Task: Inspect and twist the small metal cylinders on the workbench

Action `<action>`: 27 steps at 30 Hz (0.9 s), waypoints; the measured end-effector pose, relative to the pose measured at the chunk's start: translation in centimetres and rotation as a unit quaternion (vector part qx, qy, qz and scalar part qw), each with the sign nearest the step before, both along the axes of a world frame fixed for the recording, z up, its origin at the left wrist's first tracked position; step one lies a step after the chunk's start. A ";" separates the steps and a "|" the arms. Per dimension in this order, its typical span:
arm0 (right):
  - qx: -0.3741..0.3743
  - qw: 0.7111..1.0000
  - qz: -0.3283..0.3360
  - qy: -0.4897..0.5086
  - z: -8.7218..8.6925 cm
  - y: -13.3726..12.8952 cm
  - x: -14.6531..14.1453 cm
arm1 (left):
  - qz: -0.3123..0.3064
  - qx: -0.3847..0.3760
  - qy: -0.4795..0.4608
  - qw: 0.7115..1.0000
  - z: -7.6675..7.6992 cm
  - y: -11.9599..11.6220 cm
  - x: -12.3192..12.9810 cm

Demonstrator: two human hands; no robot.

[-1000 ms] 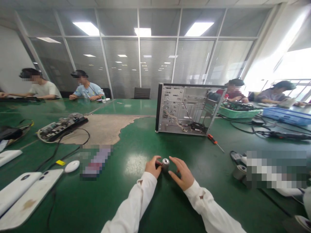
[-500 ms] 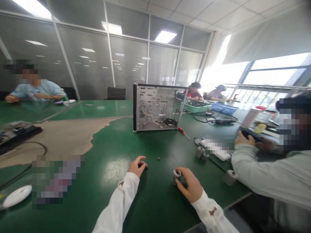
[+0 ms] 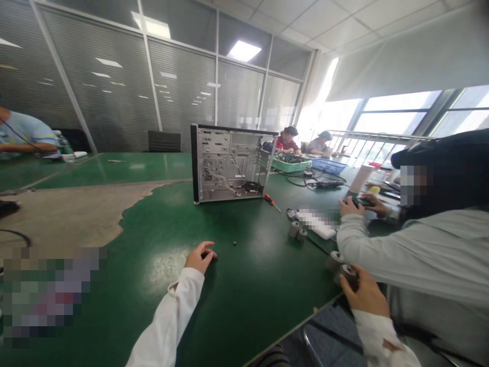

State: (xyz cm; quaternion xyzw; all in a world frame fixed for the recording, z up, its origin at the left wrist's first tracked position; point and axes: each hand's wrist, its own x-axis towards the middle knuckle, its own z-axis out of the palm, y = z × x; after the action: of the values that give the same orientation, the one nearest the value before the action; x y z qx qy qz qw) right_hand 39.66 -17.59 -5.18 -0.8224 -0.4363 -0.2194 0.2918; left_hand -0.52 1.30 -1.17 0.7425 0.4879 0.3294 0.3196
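Observation:
My right hand [image 3: 365, 293] grips a short grey metal cylinder [image 3: 349, 275] at the table's near right edge, thumb on one side and fingers on the other. Another grey cylinder [image 3: 334, 260] stands just beyond it, close to or touching it. My left hand [image 3: 199, 257] rests on the green table [image 3: 244, 285], fingers loosely curved and apart, holding nothing. A tiny dark piece [image 3: 234, 243] lies to the right of that hand. Farther back stands an open computer case [image 3: 233, 163] on its base, with loose cables inside. What the cylinders are, I cannot tell.
An orange-handled screwdriver [image 3: 269, 200] lies by the case. Two more cylinders [image 3: 297, 230] stand near a white power strip [image 3: 319, 224]. At right, a co-worker's sleeve [image 3: 374, 247] reaches close to my right hand. Green [image 3: 292, 165] and blue baskets [image 3: 329, 165] sit behind; brown sheet [image 3: 87, 209] covers the left.
My right hand has carried the cylinder rightward from mid-table to beside the other cylinder at the edge. My left hand stays on the table. The view has turned right.

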 end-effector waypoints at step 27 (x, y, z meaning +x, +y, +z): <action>-0.150 0.847 0.489 -0.143 2.8 15.0 -19.4 | 0.039 0.009 -0.024 0.999 -1.2 0.1 0.1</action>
State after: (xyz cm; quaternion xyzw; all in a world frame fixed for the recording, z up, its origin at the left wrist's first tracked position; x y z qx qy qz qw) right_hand 20.25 -2.54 -2.36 -0.4958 -0.8465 -0.0951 0.1690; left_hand -0.37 1.40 -2.32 0.7178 0.5054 0.3638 0.3114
